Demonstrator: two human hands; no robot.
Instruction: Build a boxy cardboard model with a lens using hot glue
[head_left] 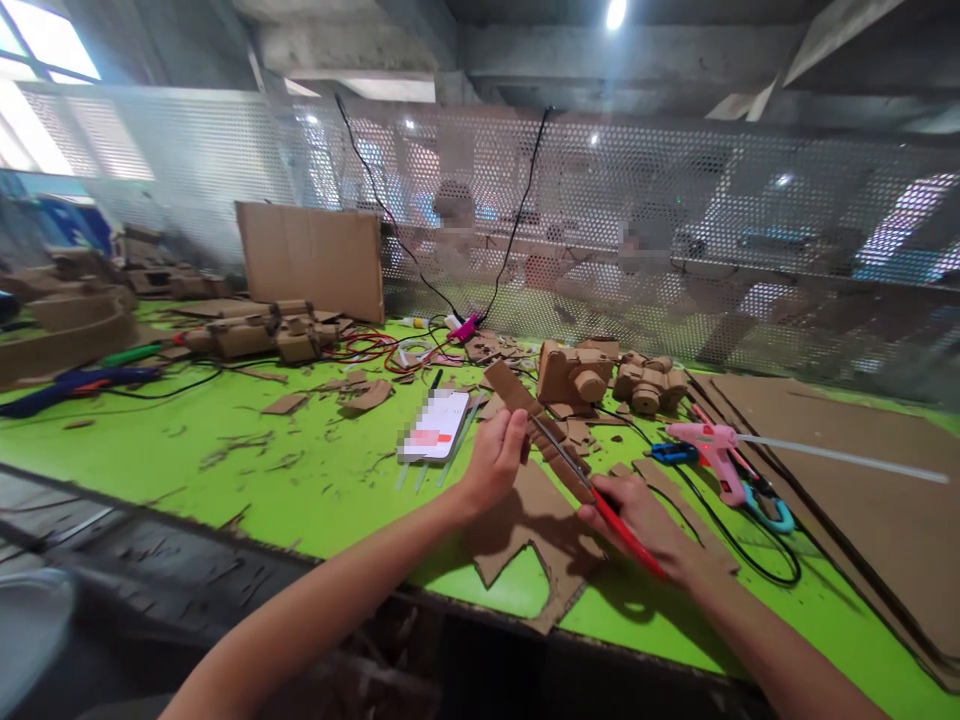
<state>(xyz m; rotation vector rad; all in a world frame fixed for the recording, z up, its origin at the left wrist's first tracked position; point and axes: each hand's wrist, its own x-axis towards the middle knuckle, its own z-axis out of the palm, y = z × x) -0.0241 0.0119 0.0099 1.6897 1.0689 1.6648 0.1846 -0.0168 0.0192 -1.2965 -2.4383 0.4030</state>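
Observation:
My left hand [499,455] is closed on a narrow cardboard strip [514,385], its thumb pointing upward along the strip. The strip slants down from there toward my right hand [637,520]. That hand is wrapped round the red handle of a pair of scissors [626,535], whose metal blade lies along the strip. How far the blades are apart cannot be made out. Below both hands, a larger cut cardboard sheet [517,525] with a notched edge lies on the green table [315,510]. A phone [442,425] rests left of my left hand, beside several clear glue sticks [461,440].
Behind my hands stand two cardboard camera models [574,375]. To the right are a pink glue gun [712,450] with its cord and large cardboard sheets [855,450]. A blue glue gun [82,385] lies at left. Cardboard scraps [367,395] and a perforated metal screen [637,200] are beyond.

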